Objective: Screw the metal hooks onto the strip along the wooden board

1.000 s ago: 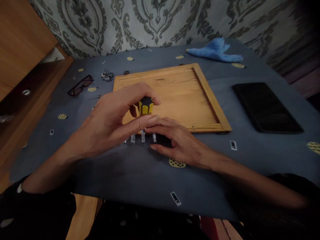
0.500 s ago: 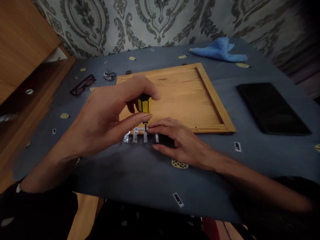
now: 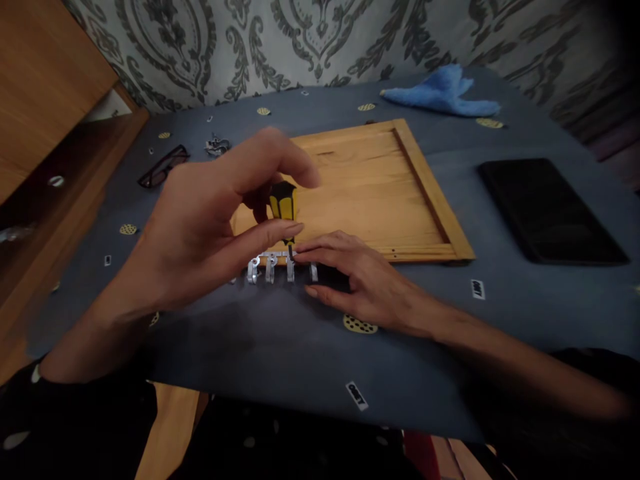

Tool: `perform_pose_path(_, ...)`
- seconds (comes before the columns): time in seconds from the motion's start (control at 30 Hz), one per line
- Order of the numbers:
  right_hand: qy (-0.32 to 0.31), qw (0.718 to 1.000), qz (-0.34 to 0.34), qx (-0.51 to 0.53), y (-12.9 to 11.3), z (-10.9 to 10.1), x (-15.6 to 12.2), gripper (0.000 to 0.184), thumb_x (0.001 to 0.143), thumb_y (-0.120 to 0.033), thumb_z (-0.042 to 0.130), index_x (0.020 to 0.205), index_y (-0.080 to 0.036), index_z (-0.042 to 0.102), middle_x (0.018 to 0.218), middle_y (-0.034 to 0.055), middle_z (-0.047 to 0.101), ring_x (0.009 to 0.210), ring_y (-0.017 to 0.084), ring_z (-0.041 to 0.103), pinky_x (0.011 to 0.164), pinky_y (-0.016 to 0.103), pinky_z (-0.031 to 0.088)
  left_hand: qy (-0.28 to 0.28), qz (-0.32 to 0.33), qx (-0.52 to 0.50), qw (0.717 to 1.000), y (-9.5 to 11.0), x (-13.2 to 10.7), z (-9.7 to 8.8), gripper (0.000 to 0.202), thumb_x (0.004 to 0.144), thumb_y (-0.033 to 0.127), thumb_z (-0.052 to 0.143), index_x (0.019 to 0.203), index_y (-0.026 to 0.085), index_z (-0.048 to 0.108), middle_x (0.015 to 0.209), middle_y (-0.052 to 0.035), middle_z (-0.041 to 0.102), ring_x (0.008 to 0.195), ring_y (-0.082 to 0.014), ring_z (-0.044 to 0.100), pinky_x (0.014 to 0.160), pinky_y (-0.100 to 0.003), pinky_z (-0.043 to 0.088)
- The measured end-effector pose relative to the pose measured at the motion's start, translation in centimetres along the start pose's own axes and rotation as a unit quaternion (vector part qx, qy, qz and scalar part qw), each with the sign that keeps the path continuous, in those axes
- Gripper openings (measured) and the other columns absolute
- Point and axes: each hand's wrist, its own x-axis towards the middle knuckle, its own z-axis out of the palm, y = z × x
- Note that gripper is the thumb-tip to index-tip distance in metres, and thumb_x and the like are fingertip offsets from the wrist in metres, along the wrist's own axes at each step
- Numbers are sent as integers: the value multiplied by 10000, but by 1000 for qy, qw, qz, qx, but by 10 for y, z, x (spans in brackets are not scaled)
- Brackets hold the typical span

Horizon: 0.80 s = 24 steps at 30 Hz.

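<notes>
My left hand [image 3: 210, 220] is closed round a short screwdriver with a yellow and black handle [image 3: 283, 202], held upright with its tip down at a row of metal hooks [image 3: 273, 267]. The hook rack lies along the near edge of a shallow wooden panel [image 3: 370, 193] on a grey-blue cloth. My right hand [image 3: 360, 277] rests on the cloth with its fingers stretched out flat, pressing on the right end of the hook rack, fingertips beside the screwdriver tip.
A black tablet [image 3: 550, 210] lies to the right. A blue rag [image 3: 443, 93] is at the far edge, dark glasses [image 3: 163, 167] and a small metal part [image 3: 216, 144] at the far left. A wooden cabinet [image 3: 40, 87] stands on the left.
My left hand has lifted a little and its fingers have shifted on the screwdriver handle, so several hooks now show below it. My right hand has stayed put.
</notes>
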Motion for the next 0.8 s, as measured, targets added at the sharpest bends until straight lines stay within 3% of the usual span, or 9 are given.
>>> perform_pose_path(0.17, -2, 1000, -2, -2, -1, 0, 1, 327, 899, -304, 674, 1205, -189, 671, 1295, 124, 675, 1219, 292, 607, 1046, 514, 481, -25, 2, -14, 1000, 0, 2, -4, 234, 875, 181, 686, 1106, 192, 648, 1074, -58, 700, 936, -204, 679, 752, -351, 548)
perform_pose_path(0.3, -1, 1000, 13, -9, -3, -1, 1, 391, 884, -283, 667, 1254, -162, 630, 1220, 131, 697, 1135, 298, 633, 991, 520, 511, 4, -7, -15, 1000, 2, 3, -6, 232, 880, 214, 712, 1099, 161, 651, 1053, -72, 682, 940, -194, 674, 760, -334, 556)
perform_pose_path(0.43, 0, 999, 34, -6, -5, -1, 1, 476, 886, -306, 666, 1338, -193, 567, 1242, 131, 683, 1133, 301, 634, 970, 523, 524, 34, -36, -24, 998, 4, 4, -6, 221, 879, 279, 722, 1073, 202, 652, 1026, -52, 648, 921, -184, 668, 765, -334, 563)
perform_pose_path(0.8, -6, 999, 33, -9, -6, -2, 1, 441, 883, -320, 659, 1302, -205, 583, 1204, 114, 689, 1101, 293, 633, 957, 503, 521, 10, -4, 24, 1000, 0, 4, 0, 191, 900, 263, 686, 1078, 199, 661, 1009, -53, 696, 899, -191, 663, 742, -332, 514)
